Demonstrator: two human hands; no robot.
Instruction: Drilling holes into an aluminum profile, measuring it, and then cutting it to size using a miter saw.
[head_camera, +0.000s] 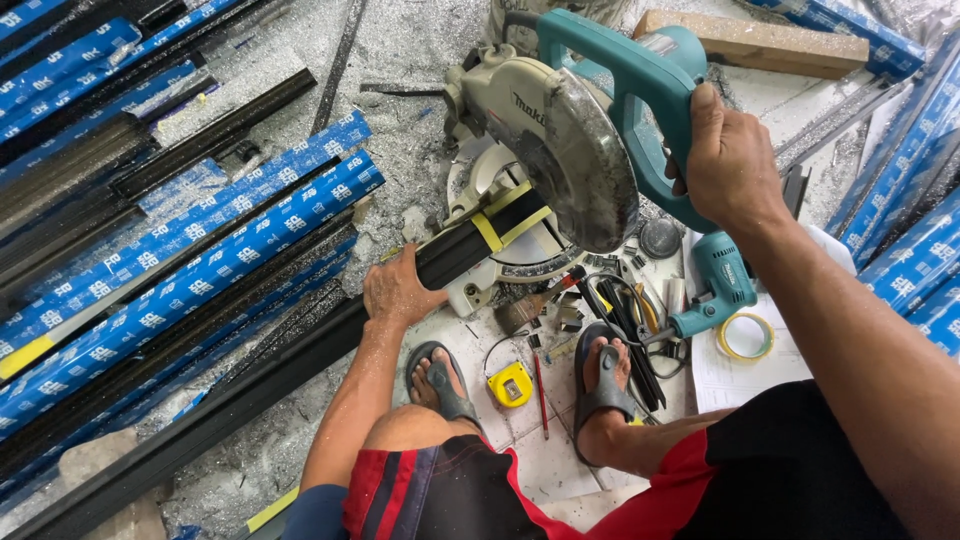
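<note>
Black metal bar (300, 370) lies long across the floor, and its far end sits on the saw (560, 140) base under the round blade cover. Yellow tape (487, 232) wraps the bar near that end. The left hand (398, 290) lies flat on the bar, fingers spread, pressing it down. The right hand (728, 160) is wrapped tight around the teal saw handle. Two feet in sandals rest just below the saw, with a yellow tape measure (511, 384) between them. A teal drill (712, 290) and a roll of tape (745, 336) lie near the right foot. Blue wrapped bars (200, 250) lie in rows to the left. Silver metal bits (420, 40) cover the floor. A wood block (760, 42) lies behind the saw.
</note>
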